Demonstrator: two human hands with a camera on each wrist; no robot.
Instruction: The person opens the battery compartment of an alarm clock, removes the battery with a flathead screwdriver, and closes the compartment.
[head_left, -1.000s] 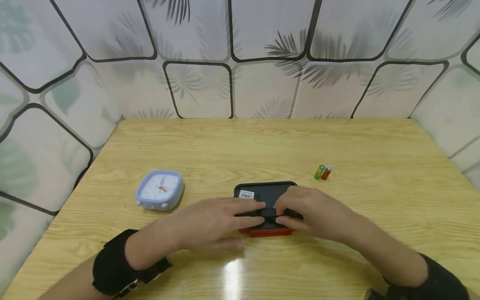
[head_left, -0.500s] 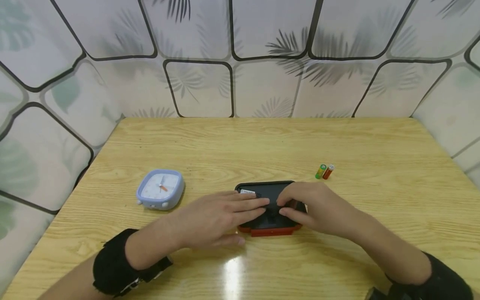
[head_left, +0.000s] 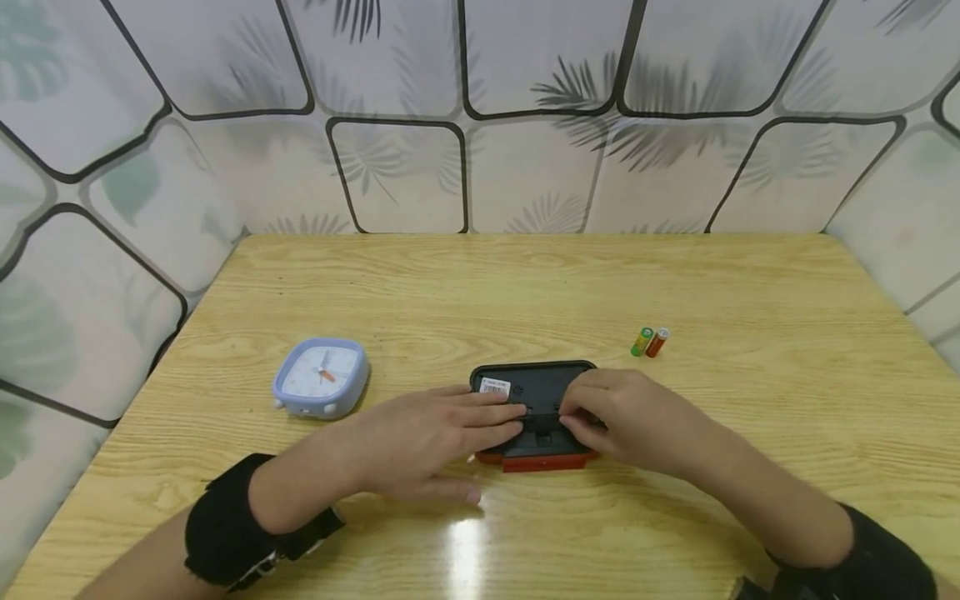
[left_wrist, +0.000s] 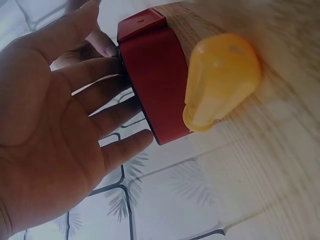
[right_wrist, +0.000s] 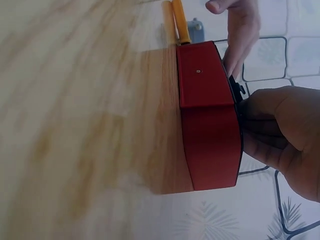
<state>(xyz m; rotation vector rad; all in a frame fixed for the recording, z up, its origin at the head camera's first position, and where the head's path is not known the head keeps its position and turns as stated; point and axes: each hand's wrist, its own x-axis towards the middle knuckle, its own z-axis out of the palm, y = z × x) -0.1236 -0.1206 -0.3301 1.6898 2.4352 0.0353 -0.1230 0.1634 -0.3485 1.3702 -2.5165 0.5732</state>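
A red box (head_left: pixel 543 462) lies on the table with its black back panel (head_left: pixel 551 379) facing up. My left hand (head_left: pixel 427 437) rests straight fingers on the left part of that panel, below a barcode sticker (head_left: pixel 495 386). Thumb and fingertips of my right hand (head_left: pixel 630 421) are curled at the panel's right part, pinching a small black battery cover (right_wrist: pixel 241 89) that stands out from the back; the fingers hide much of it. A dark recess (head_left: pixel 543 437) shows between the hands. On the box's left side, a yellow handle-like part (left_wrist: pixel 225 75) sticks out.
A blue alarm clock (head_left: pixel 321 375) lies face up on the left. Behind and right of the box are a green battery (head_left: pixel 642 342) and a red battery (head_left: pixel 657 342), side by side. Patterned cloth (head_left: pixel 525 175) rises behind the wooden table (head_left: pixel 420 283).
My right fingertips shifted slightly along the panel and drew closer together. My left fingers slid over the barcode sticker, then back off it, still straight on the panel. Batteries and clock stay put.
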